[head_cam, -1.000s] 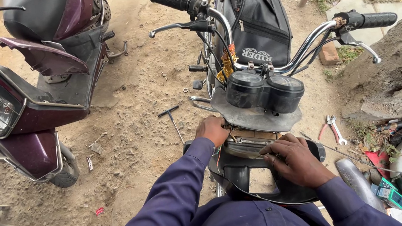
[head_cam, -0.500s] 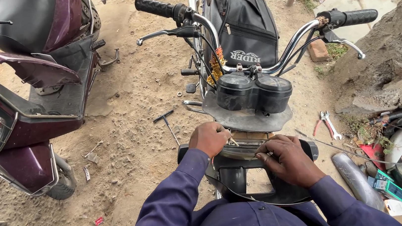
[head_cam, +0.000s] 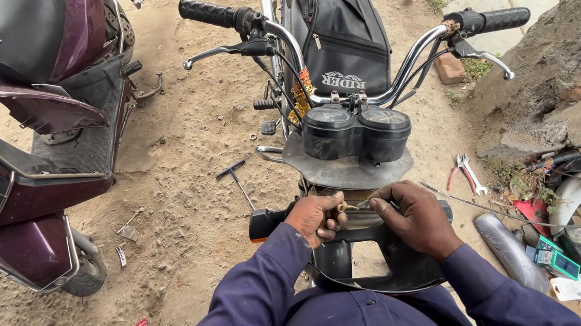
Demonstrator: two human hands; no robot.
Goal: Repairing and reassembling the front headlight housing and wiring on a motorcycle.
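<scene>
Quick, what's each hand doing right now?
Left hand: closed, pinching a small tan part.
Right hand: fingers curled on the motorcycle's front; grip unclear.

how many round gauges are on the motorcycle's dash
2: the left gauge and the right gauge sit side by side below the handlebar, above both hands.

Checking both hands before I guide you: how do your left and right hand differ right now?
The left hand is curled, its fingertips pinching a small pale part; the right hand lies flatter and spread, its fingers reaching in from the other side. The left hand sits beside the orange indicator; the right hand does not. Both work at the black front panel.
</scene>
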